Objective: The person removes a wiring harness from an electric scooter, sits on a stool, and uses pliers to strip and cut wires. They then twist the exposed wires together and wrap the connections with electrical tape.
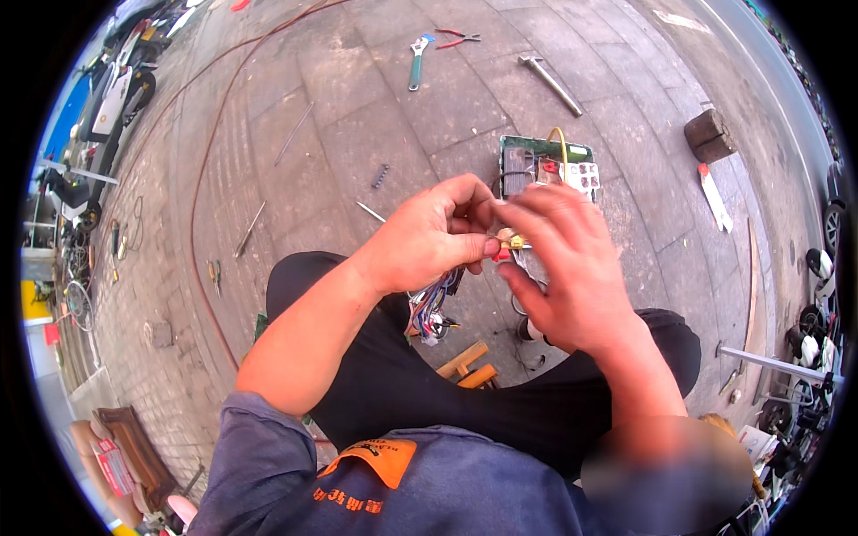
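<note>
Over my lap, my left hand (429,232) pinches a small yellow and red part (509,243), perhaps a connector. My right hand (563,263) hovers at that part with curved, separated fingers and thumb apart, slightly blurred; whether its fingertips touch is unclear. A bundle of coloured wires (427,304) hangs below my left hand between my knees. Just beyond my hands lies an open green toolbox (523,143) with small compartments and a yellow cable (562,143). A wooden stool or frame (465,362) shows between my legs.
On the paving lie an adjustable wrench (416,67), red-handled pliers (456,37), a hammer (554,89), a wooden block (706,134), a white red-tipped tool (715,201) and a long hose (210,205). Parked scooters (116,103) line the left; more vehicles (818,313) stand at the right.
</note>
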A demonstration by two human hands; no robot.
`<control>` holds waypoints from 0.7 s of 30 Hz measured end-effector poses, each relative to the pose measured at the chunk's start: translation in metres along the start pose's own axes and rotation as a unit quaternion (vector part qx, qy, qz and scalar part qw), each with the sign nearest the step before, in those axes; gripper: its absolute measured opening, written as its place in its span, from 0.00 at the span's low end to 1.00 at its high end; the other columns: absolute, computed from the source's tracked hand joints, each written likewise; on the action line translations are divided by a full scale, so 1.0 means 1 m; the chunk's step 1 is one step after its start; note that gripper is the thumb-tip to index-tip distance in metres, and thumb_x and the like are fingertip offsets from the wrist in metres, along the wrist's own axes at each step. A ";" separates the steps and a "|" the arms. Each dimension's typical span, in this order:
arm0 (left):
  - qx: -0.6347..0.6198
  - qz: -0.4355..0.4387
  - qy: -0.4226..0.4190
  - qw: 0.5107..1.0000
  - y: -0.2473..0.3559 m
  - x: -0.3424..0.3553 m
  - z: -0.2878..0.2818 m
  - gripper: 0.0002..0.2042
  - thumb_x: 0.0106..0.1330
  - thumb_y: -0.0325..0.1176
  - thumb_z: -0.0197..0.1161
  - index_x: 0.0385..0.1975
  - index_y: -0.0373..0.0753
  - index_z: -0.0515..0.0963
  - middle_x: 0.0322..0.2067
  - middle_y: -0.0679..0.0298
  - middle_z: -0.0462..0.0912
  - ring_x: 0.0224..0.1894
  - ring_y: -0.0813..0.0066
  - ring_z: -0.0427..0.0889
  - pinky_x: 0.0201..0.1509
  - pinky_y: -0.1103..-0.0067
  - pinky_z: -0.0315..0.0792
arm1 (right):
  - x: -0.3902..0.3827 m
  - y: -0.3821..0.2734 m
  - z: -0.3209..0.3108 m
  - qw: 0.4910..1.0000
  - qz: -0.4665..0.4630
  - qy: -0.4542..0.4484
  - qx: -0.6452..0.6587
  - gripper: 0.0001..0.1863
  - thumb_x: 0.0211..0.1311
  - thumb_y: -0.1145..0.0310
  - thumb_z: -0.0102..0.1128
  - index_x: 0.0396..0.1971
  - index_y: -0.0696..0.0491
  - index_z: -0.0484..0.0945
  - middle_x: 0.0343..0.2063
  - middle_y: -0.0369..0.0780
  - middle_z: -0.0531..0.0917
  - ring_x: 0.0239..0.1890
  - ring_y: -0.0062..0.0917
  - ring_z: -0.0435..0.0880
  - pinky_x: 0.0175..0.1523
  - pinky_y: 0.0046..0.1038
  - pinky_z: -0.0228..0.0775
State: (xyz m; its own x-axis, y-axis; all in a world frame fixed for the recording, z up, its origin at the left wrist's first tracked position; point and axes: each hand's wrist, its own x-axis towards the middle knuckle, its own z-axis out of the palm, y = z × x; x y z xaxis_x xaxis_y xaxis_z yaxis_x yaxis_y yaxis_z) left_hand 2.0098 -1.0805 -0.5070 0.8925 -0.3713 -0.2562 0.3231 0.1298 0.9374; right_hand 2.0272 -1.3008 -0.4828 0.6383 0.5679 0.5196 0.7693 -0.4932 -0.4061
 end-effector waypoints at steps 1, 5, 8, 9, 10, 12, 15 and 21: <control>-0.012 -0.009 -0.010 1.000 0.000 0.001 -0.001 0.12 0.70 0.24 0.67 0.49 0.35 0.72 0.38 0.65 0.80 0.39 0.78 0.83 0.40 0.79 0.79 | -0.004 0.003 0.002 1.000 -0.012 -0.019 0.001 0.13 0.55 0.71 0.71 0.39 0.53 0.79 0.35 0.38 0.79 0.39 0.35 0.79 0.47 0.38 0.73; -0.059 -0.029 -0.029 0.997 -0.002 0.002 0.001 0.12 0.73 0.29 0.64 0.51 0.34 0.73 0.41 0.64 0.81 0.42 0.76 0.83 0.46 0.77 0.79 | -0.009 0.014 0.000 0.997 -0.052 -0.051 -0.004 0.12 0.56 0.71 0.70 0.38 0.53 0.78 0.30 0.38 0.75 0.34 0.34 0.76 0.41 0.36 0.71; -0.012 -0.024 -0.071 0.997 -0.007 0.005 0.000 0.13 0.75 0.33 0.61 0.53 0.33 0.75 0.43 0.63 0.82 0.46 0.75 0.82 0.51 0.76 0.76 | -0.011 0.011 -0.010 0.998 -0.035 -0.049 -0.020 0.11 0.55 0.71 0.70 0.36 0.53 0.78 0.30 0.38 0.77 0.33 0.35 0.78 0.39 0.36 0.73; 0.016 -0.022 -0.093 0.995 -0.013 0.006 -0.002 0.14 0.76 0.34 0.60 0.53 0.33 0.76 0.44 0.63 0.83 0.47 0.76 0.81 0.53 0.76 0.75 | -0.011 0.013 -0.014 0.999 -0.023 -0.031 -0.027 0.10 0.56 0.71 0.70 0.36 0.53 0.78 0.30 0.39 0.78 0.33 0.36 0.79 0.38 0.37 0.73; 0.147 -0.031 -0.120 0.981 -0.017 0.008 -0.006 0.15 0.77 0.38 0.60 0.52 0.32 0.79 0.46 0.62 0.83 0.49 0.78 0.79 0.54 0.77 0.72 | -0.011 0.016 -0.018 0.999 -0.010 -0.014 -0.033 0.10 0.57 0.71 0.70 0.35 0.53 0.78 0.30 0.40 0.79 0.33 0.37 0.80 0.38 0.37 0.74; 0.170 0.029 -0.151 0.973 -0.022 0.010 0.001 0.15 0.78 0.41 0.60 0.48 0.33 0.82 0.42 0.63 0.83 0.45 0.79 0.79 0.51 0.79 0.72 | -0.013 0.021 -0.023 0.999 0.015 -0.004 -0.035 0.09 0.59 0.70 0.70 0.34 0.54 0.78 0.31 0.41 0.81 0.34 0.39 0.81 0.38 0.39 0.75; 0.066 -0.056 -0.108 0.990 -0.025 0.007 0.013 0.18 0.80 0.46 0.59 0.40 0.34 0.82 0.33 0.68 0.81 0.39 0.81 0.78 0.46 0.81 0.71 | -0.015 0.023 -0.034 0.995 0.079 -0.054 -0.028 0.09 0.65 0.67 0.68 0.34 0.54 0.77 0.31 0.44 0.81 0.36 0.42 0.82 0.39 0.42 0.75; 0.022 -0.050 -0.020 0.998 -0.016 0.007 0.019 0.19 0.80 0.47 0.57 0.28 0.41 0.76 0.25 0.75 0.72 0.29 0.86 0.67 0.35 0.81 0.62 | -0.015 0.041 -0.049 0.964 0.160 -0.174 0.122 0.08 0.72 0.67 0.64 0.38 0.56 0.79 0.30 0.47 0.81 0.36 0.44 0.81 0.42 0.41 0.74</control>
State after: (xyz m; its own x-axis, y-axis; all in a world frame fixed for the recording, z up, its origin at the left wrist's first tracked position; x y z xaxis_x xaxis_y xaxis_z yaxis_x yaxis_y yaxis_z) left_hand 2.0050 -1.1024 -0.5192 0.8427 -0.4174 -0.3399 0.3947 0.0497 0.9175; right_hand 2.0475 -1.3616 -0.4702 0.7809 0.6205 0.0724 0.4879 -0.5334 -0.6910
